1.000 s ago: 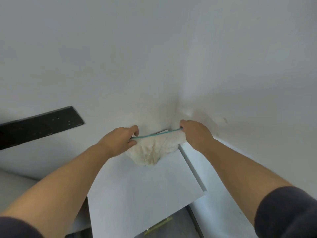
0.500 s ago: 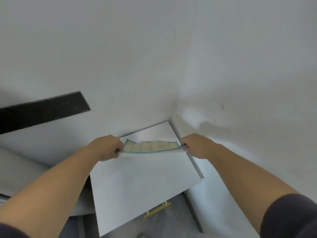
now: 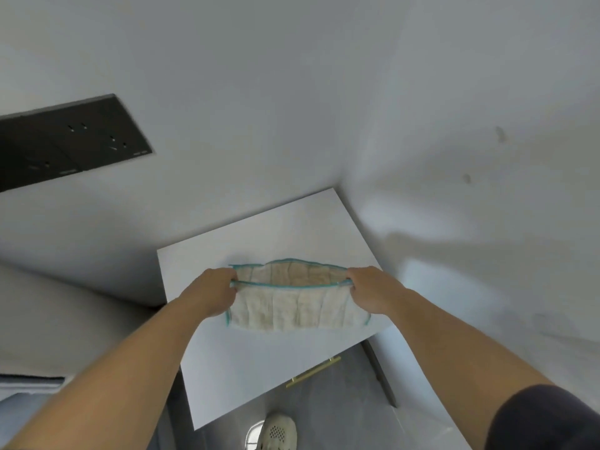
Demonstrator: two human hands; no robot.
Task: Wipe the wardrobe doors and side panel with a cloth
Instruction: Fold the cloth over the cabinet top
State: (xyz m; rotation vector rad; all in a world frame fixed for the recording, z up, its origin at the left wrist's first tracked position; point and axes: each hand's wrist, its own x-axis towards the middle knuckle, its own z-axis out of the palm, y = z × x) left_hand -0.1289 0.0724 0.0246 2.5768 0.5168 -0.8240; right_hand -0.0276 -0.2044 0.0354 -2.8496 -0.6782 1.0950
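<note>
Over the white cabinet top [image 3: 227, 368], gripping the teal-edged cloth [image 3: 292, 308] taut by its ends in left hand [image 3: 211, 295] and right hand [image 3: 373, 290], both clenched on it; best folded square into a flat pad before wiping.

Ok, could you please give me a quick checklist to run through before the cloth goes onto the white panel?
1. Left hand grips the left end of the cloth: ok.
2. Right hand grips its right end: ok.
3. Cloth stretched out between the hands, not bunched: ok.
4. Cloth touching the white panel: cannot tell.
5. Cloth clean enough to wipe with: cannot tell.
</note>
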